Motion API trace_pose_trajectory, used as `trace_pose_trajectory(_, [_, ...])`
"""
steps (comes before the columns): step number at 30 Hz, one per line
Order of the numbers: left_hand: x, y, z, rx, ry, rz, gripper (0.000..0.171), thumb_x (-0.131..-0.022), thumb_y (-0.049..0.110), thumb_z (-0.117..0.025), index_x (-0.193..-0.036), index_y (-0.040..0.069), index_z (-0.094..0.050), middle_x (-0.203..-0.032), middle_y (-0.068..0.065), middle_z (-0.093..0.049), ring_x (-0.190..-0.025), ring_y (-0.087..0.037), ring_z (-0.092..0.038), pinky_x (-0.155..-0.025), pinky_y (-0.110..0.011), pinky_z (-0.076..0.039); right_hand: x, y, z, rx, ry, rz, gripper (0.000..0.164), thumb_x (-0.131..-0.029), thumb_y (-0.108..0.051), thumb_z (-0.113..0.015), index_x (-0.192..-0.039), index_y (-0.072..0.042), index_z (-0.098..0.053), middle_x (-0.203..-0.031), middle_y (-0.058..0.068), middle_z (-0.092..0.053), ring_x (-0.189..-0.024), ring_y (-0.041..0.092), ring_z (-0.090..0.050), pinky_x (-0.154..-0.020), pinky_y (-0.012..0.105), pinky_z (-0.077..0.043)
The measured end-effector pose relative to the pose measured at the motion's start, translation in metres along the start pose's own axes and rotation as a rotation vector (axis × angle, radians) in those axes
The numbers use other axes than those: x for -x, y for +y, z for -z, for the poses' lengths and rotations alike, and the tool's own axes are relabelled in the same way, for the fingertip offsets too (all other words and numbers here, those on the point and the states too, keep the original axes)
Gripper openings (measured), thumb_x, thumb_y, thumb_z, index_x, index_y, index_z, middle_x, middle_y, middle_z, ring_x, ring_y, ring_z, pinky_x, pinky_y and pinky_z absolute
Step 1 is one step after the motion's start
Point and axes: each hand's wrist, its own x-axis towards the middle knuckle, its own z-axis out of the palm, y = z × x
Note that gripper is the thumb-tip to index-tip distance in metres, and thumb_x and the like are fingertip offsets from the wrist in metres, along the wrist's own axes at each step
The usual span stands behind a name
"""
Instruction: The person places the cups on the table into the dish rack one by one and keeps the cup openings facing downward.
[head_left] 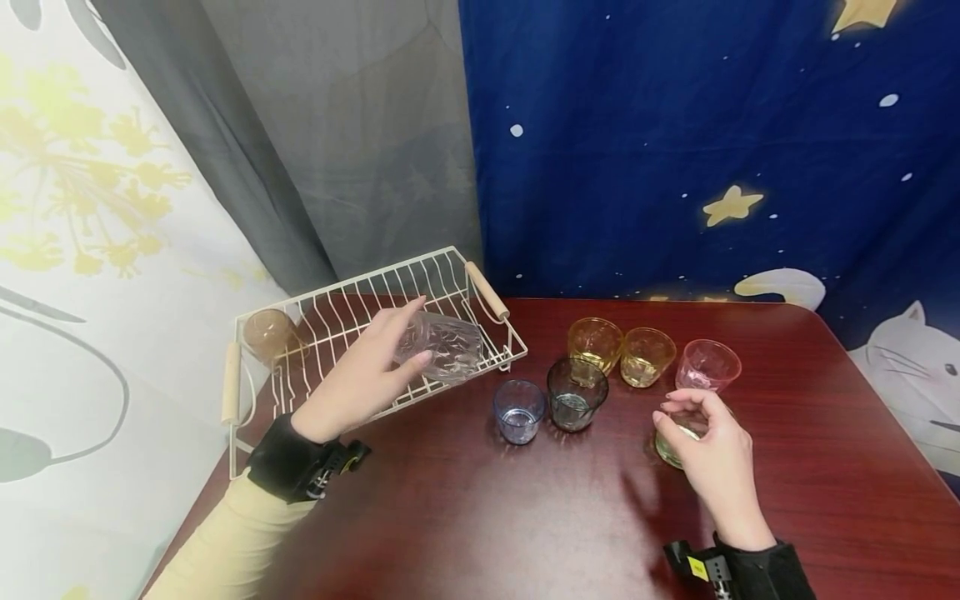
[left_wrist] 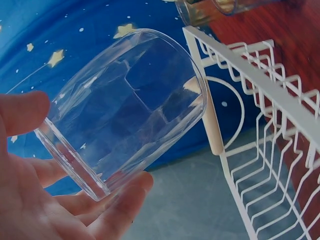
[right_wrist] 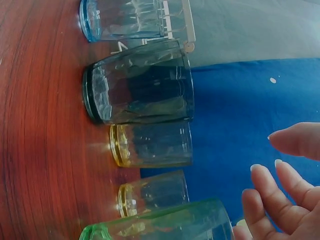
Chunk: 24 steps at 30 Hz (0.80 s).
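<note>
In the head view my left hand holds a clear faceted glass, tilted on its side over the wire rack. The left wrist view has the thumb and fingers around the glass's base, its mouth pointing towards the rack's wooden handle. My right hand is above a green glass that stands upright on the table. In the right wrist view the thumb is apart from the loosely bent fingers, nothing is between them, and the green glass stands beside them.
A brown glass lies tipped at the left end of the cream wire rack. Blue, dark grey, pink and two yellow glasses stand on the red-brown table. Curtains hang behind.
</note>
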Motion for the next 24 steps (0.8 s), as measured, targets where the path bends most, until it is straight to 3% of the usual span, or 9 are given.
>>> trace_pose_trajectory(3, [0.0,-0.001,0.002,-0.024,0.002,0.002,0.07,-0.098,0.033,-0.057,-0.157,0.02,-0.022,-0.144,-0.014,-0.043,-0.133,-0.026,-0.047,-0.111,-0.049,-0.041,0.0,0.002,0.0,0.035,0.021,-0.012,0.029,-0.08,-0.015,-0.079,-0.106,-0.013,-0.067,-0.085,-0.03,-0.06,-0.076,-0.023,-0.054,-0.073,0.002,-0.04])
trace_pose_trajectory(10, [-0.001,-0.008,0.005,-0.061,-0.005,0.012,0.069,-0.099,0.034,-0.056,-0.157,0.02,-0.021,-0.143,-0.015,-0.044,-0.133,-0.029,-0.047,-0.111,-0.051,-0.041,0.0,0.011,-0.002,0.103,0.052,0.008,0.029,-0.079,-0.018,-0.079,-0.106,-0.014,-0.068,-0.095,0.007,-0.073,-0.075,-0.03,-0.044,-0.072,0.012,-0.039])
trace_pose_trajectory(16, [-0.004,-0.013,0.006,-0.097,0.001,0.03,0.07,-0.098,0.032,-0.058,-0.156,0.016,-0.023,-0.14,-0.018,-0.045,-0.129,-0.031,-0.048,-0.11,-0.051,-0.042,-0.001,0.015,-0.003,0.158,0.078,0.047,0.029,-0.078,-0.017,-0.08,-0.104,-0.012,-0.067,-0.094,0.008,-0.073,-0.075,-0.031,-0.039,-0.069,0.009,-0.037])
trace_pose_trajectory(19, [-0.004,-0.014,0.007,-0.104,0.003,0.035,0.07,-0.097,0.032,-0.058,-0.156,0.014,-0.024,-0.141,-0.018,-0.045,-0.128,-0.031,-0.049,-0.109,-0.052,-0.042,-0.001,0.017,-0.004,0.194,0.074,0.077,0.028,-0.079,-0.017,-0.079,-0.103,-0.011,-0.067,-0.093,0.008,-0.072,-0.075,-0.017,-0.054,-0.07,0.008,-0.039])
trace_pose_trajectory(21, [-0.004,-0.015,0.007,-0.108,0.001,0.041,0.07,-0.097,0.032,-0.057,-0.156,0.015,-0.023,-0.141,-0.018,-0.045,-0.126,-0.031,-0.05,-0.109,-0.051,-0.043,0.0,0.019,-0.006,0.215,0.069,0.095,0.028,-0.079,-0.017,-0.079,-0.103,-0.009,-0.066,-0.093,0.008,-0.071,-0.078,0.002,-0.065,-0.07,0.01,-0.04])
trace_pose_trajectory(24, [-0.004,-0.017,0.009,-0.112,-0.004,0.047,0.071,-0.097,0.033,-0.057,-0.157,0.015,-0.023,-0.141,-0.018,-0.045,-0.125,-0.031,-0.051,-0.107,-0.052,-0.044,0.001,0.022,-0.008,0.242,0.068,0.117,0.025,-0.08,-0.017,-0.078,-0.101,-0.008,-0.066,-0.093,0.009,-0.07,-0.086,0.028,-0.069,-0.07,0.015,-0.041])
